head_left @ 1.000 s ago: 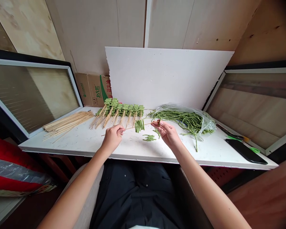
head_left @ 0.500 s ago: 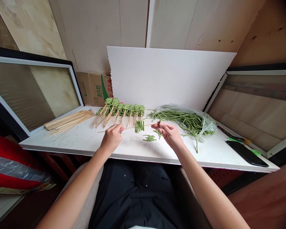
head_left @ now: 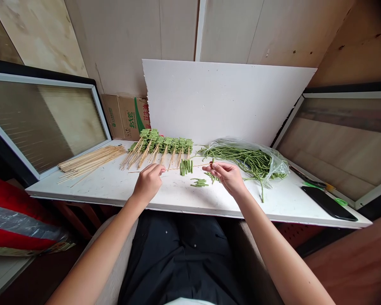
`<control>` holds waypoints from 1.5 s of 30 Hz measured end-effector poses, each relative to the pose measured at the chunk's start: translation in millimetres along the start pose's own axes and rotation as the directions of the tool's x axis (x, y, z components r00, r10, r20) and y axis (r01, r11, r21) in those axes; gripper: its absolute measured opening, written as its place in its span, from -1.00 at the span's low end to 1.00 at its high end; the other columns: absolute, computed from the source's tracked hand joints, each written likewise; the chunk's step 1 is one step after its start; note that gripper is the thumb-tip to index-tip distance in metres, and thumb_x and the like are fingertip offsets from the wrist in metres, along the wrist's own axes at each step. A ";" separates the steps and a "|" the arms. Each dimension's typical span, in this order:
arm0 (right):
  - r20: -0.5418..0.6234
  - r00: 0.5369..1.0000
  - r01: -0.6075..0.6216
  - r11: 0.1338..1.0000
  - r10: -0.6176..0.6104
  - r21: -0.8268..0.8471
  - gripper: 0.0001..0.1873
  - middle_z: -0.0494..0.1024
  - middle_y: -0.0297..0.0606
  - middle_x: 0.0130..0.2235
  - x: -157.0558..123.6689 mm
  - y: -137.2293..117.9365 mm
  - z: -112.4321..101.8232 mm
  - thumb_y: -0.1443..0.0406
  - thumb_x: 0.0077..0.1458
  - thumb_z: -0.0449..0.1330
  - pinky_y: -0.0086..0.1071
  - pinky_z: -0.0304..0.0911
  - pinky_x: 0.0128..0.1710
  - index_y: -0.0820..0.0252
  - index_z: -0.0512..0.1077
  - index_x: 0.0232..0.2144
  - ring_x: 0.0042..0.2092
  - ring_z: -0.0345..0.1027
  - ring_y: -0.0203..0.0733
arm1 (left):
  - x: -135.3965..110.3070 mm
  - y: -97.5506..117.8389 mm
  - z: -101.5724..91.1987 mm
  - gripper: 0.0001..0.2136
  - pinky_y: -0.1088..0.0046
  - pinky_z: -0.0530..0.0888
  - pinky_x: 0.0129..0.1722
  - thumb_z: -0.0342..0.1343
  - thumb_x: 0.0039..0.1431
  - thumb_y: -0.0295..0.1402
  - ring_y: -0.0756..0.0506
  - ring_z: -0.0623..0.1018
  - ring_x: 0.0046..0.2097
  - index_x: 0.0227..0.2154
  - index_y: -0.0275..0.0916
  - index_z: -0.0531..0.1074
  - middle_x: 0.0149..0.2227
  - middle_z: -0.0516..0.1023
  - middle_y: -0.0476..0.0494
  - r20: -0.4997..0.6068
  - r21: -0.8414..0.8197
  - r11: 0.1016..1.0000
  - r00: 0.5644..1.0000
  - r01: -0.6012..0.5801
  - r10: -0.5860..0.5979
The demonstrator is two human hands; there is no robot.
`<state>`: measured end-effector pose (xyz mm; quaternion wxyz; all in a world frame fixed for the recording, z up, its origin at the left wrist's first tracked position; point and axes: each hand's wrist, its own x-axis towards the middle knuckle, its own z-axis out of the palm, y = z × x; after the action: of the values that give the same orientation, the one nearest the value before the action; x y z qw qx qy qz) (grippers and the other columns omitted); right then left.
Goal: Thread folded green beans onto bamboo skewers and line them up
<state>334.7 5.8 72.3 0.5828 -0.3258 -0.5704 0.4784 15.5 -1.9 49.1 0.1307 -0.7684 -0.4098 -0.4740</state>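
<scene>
My left hand [head_left: 149,181] is closed around a thin wooden skewer [head_left: 172,169], held level above the table. Several short green bean pieces [head_left: 186,167] sit side by side on the skewer, between my two hands. At the skewer's right end, my right hand [head_left: 227,176] pinches one more bean piece [head_left: 213,161] against the tip; whether the tip has gone through it I cannot tell. Below, a small group of cut bean pieces [head_left: 199,182] lies on the table, and a few more [head_left: 213,177] are partly hidden by my right hand.
On the white table [head_left: 178,199], loose skewers [head_left: 90,161] lie at left and stacked bean skewers [head_left: 165,144] at the back. Long beans [head_left: 244,156] spill from a plastic bag [head_left: 277,167]. A black phone [head_left: 329,203] and scissors [head_left: 307,177] lie at right; a white board [head_left: 225,101] stands behind.
Hardly anything differs. My right hand has shifted very slightly to the right at the skewer's end, and the bean piece there stands upright at the tip. The left hand keeps its hold.
</scene>
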 end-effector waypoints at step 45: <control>-0.371 0.916 0.151 0.988 -0.151 -0.029 -0.68 0.64 -0.25 -0.34 -12.7 20.9 41.5 -0.03 0.05 0.49 -0.19 0.35 -0.20 0.03 0.64 -0.37 -0.34 0.42 -0.15 | -3.4 12.1 7.7 -0.63 0.41 0.57 -0.20 -0.08 0.00 -0.74 -0.11 0.65 -0.26 -0.33 -0.20 0.52 -0.35 0.63 -0.10 -0.075 -0.077 0.992 0.991 0.103 -0.109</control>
<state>291.6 -5.9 54.1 0.7154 -0.3654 -0.4731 0.3617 28.7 -6.7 44.5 0.0931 -0.7305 -0.4268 -0.5250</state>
